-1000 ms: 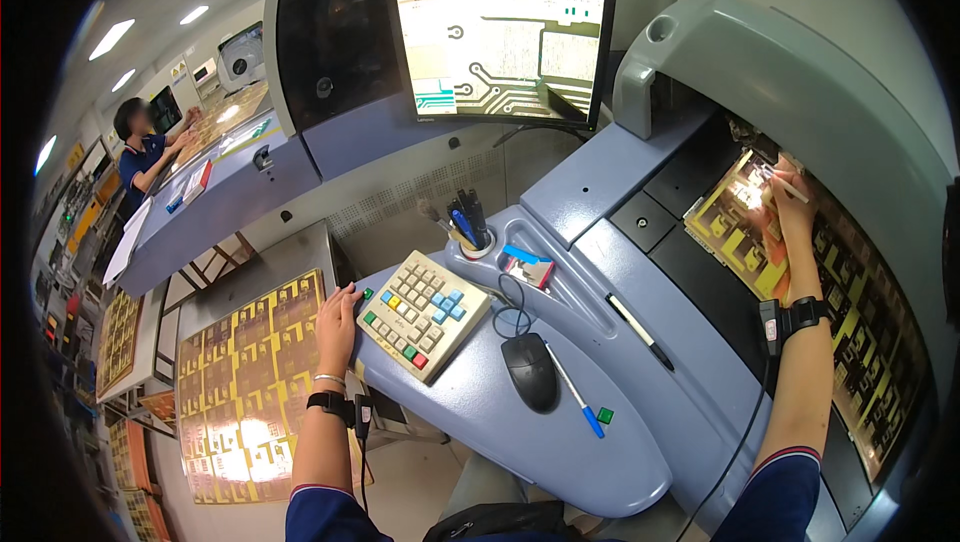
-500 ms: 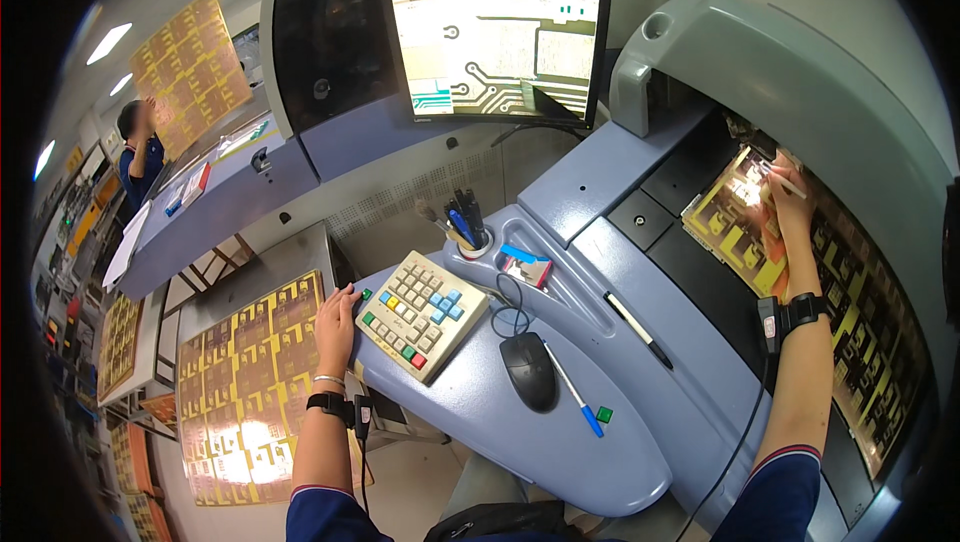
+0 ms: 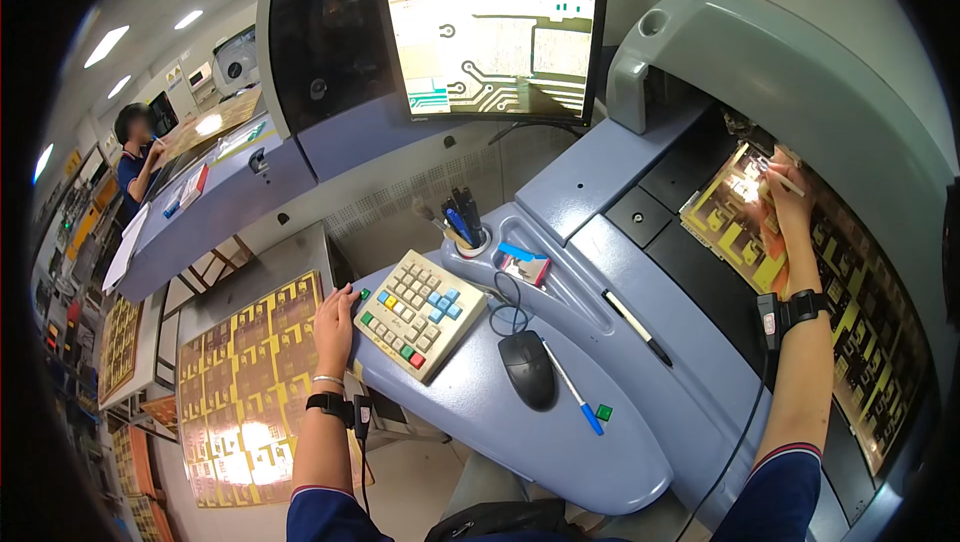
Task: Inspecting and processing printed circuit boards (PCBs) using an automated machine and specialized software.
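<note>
My right hand [image 3: 791, 207] is closed on a slim white pen-like tool [image 3: 787, 180], held low over a copper-coloured circuit board panel [image 3: 722, 227] inside the machine at the right. The tool's tip is lost in the bright glare on the panel. My left hand [image 3: 333, 326] lies with fingers stretched out at the left edge of the blue-grey console [image 3: 620, 477], beside a small green button [image 3: 364, 294]. Just right of those fingers sits a beige keypad [image 3: 420, 317] with coloured keys. A lit monitor [image 3: 490, 47] shows an enlarged picture of circuit tracks.
On the console are a black mouse [image 3: 528, 370], a blue-capped pen [image 3: 575, 390], a black-and-white marker [image 3: 637, 327], a small box [image 3: 523, 265] and a pen cup [image 3: 467, 242]. Another large panel [image 3: 250, 382] lies at lower left. A co-worker [image 3: 135, 157] stands far left.
The co-worker's raised panel has come down flat onto the far surface. My two hands have stayed where they were.
</note>
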{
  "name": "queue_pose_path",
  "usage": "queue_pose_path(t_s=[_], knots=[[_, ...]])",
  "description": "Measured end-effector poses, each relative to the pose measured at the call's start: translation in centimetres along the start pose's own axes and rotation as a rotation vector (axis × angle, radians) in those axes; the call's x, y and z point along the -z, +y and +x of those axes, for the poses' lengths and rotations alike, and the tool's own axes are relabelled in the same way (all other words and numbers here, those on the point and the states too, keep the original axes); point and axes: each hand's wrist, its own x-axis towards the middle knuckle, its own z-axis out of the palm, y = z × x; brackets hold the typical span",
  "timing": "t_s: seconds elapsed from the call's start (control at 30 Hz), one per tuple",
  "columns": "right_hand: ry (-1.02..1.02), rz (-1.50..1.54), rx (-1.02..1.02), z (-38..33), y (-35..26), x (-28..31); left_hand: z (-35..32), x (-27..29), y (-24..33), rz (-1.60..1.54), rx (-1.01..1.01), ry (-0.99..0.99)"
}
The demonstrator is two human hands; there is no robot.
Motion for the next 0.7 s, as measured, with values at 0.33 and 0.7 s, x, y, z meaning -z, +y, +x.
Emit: queue_pose_path(t_s=[0.33,0.7], knots=[[0.035,-0.049,-0.004,0.0,0.0,-0.1,-0.2,0.1,0.0,-0.021,0.014,0.003],[0.025,-0.064,-0.023,0.5,0.8,0.3,0.0,-0.1,0.4,-0.025,0.001,0.017]])
